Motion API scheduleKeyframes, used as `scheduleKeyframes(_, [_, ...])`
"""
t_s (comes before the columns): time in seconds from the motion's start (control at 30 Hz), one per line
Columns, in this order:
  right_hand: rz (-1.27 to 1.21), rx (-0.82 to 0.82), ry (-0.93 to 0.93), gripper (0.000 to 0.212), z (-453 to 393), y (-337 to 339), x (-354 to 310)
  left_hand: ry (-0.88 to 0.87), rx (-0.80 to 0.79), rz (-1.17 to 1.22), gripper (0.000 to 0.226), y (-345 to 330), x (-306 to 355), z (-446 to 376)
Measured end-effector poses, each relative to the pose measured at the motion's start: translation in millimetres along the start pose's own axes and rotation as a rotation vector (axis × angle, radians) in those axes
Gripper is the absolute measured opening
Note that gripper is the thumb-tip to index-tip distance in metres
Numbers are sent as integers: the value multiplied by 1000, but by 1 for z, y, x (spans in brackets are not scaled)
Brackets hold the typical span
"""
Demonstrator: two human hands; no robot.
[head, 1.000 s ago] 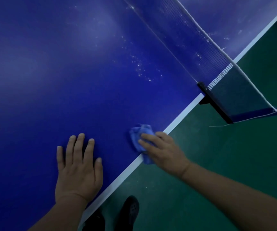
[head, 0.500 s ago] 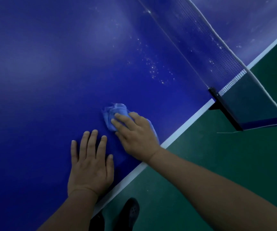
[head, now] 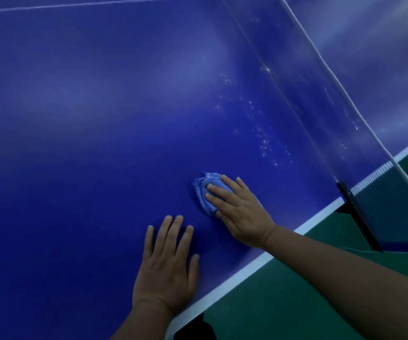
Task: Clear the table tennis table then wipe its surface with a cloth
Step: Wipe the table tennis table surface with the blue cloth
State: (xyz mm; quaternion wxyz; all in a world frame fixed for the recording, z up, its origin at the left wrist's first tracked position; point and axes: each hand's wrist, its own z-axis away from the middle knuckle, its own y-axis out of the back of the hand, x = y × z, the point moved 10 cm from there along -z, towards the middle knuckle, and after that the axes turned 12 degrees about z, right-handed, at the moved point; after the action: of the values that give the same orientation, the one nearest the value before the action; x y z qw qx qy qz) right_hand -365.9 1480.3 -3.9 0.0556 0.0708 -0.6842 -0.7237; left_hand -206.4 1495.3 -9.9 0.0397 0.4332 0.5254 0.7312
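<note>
- Right hand (head: 241, 212) has its fingers laid pretty much straight over a bunched-up blue cloth (head: 204, 190), pressing it onto the blue tabletop (head: 87, 119), in from the white edge line.
- Left hand (head: 166, 268) is flat on the tabletop, fingers straight, nothing in its grip.
- White specks (head: 264, 141) sit near the net (head: 345, 114).

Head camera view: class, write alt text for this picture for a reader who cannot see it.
A person's right hand presses a bunched blue cloth onto a blue table tennis table, while the left hand rests flat beside it near the white edge line. Pale specks dot the surface before the net.
</note>
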Motion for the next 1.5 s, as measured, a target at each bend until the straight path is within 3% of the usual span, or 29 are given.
scheduleKeyframes(0.1, [18,-12,60,46,-35,4,14,18,78,100,52,11,0,-2])
scheduleKeyframes(0.2, [25,2,167,46,-71,6,26,97,257,217,49,39,-11,-23])
scheduleKeyframes(0.37, [72,46,401,44,-157,10,53,295,460,131,56,104,-61,-113])
scheduleKeyframes(0.43, [85,73,390,43,-206,17,72,388,468,84,62,125,-86,-148])
scheduleKeyframes(0.53, [97,70,234,44,-266,27,104,479,459,20,62,142,-112,-186])
scheduleKeyframes(0.6, [95,128,210,42,-261,33,104,496,465,-5,62,146,-122,-204])
scheduleKeyframes(0.67, [104,191,383,42,-214,30,79,505,470,-21,63,148,-131,-218])
scheduleKeyframes(0.77, [28,77,677,46,-140,10,55,533,459,-18,65,145,-145,-235])
scheduleKeyframes(0.87, [34,75,791,47,-180,15,68,589,439,-40,61,135,-155,-237])
scheduleKeyframes(1.0, [128,116,418,42,-326,33,119,606,432,-56,63,132,-156,-240])
scheduleKeyframes(1.1, [107,98,142,42,-372,33,145,634,403,-71,69,129,-158,-242])
scheduleKeyframes(1.17, [102,142,207,43,-347,28,126,645,372,-83,69,126,-161,-242])
scheduleKeyframes(1.27, [69,103,547,43,-289,15,87,645,386,-72,68,128,-161,-243])
scheduleKeyframes(1.33, [101,157,617,40,-314,26,96,650,375,-73,68,128,-160,-244])
scheduleKeyframes(1.4, [124,176,389,39,-374,41,129,646,361,-75,69,128,-159,-245])
scheduleKeyframes(1.47, [105,89,108,44,-416,42,152,649,363,-74,69,128,-159,-245])
scheduleKeyframes(1.5, [94,94,53,46,-420,38,148,644,371,-77,68,130,-159,-245])
